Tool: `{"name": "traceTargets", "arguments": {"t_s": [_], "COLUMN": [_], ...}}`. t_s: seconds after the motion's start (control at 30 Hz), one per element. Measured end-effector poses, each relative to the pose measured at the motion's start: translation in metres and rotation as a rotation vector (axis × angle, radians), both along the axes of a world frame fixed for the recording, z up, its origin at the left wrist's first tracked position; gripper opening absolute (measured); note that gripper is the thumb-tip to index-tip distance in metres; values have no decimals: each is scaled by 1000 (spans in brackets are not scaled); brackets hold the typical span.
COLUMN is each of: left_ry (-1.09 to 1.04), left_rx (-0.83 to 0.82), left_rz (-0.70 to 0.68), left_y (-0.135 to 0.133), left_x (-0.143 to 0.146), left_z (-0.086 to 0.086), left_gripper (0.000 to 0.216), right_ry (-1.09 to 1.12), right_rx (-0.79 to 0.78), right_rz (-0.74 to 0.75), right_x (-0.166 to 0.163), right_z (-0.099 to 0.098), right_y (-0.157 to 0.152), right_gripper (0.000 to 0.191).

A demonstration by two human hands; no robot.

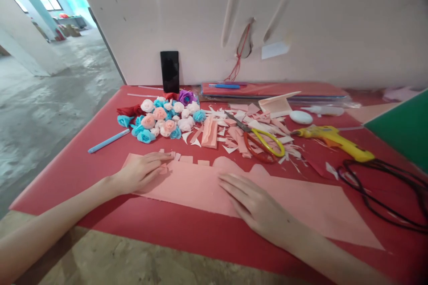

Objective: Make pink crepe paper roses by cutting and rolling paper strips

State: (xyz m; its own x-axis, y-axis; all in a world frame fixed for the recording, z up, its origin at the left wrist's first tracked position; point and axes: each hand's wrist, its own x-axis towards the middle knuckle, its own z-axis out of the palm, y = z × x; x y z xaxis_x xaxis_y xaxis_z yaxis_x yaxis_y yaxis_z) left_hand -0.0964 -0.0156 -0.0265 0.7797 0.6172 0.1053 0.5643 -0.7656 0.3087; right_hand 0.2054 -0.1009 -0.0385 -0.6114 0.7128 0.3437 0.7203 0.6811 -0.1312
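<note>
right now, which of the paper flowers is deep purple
The flower at the back right of the cluster, just right of a red one; its deep purple stands out among blue, pink, whitish and red ones.

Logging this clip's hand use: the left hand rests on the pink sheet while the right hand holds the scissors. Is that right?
No: the head view shows the right hand on the pink sheet too; the scissors lie beyond it.

I see one long pink paper strip (194, 182) lying flat and slantwise across the red tabletop (133, 218), its right end nearer me and tapering to a sharp corner. Small pink paper pieces (186, 159) line its far edge, two round-topped.
</note>
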Motion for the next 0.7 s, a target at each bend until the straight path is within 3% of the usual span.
{"name": "traceTargets", "arguments": {"t_s": [0.3,0.53,0.7], "left_ry": [-8,22,-91], "left_rx": [41,-20,51], "left_rz": [-20,-67,-123], "left_y": [-7,-10,-2], "left_x": [-5,-15,4], "left_z": [4,5,24], "left_gripper": [34,34,29], "right_ry": [-38,-13,248], "right_rx": [-50,-52,-131], "right_rz": [-21,-4,-66], "right_x": [4,6,-8], "right_z": [-8,-13,10], "right_y": [-7,-14,-2], "right_gripper": [41,40,25]}}
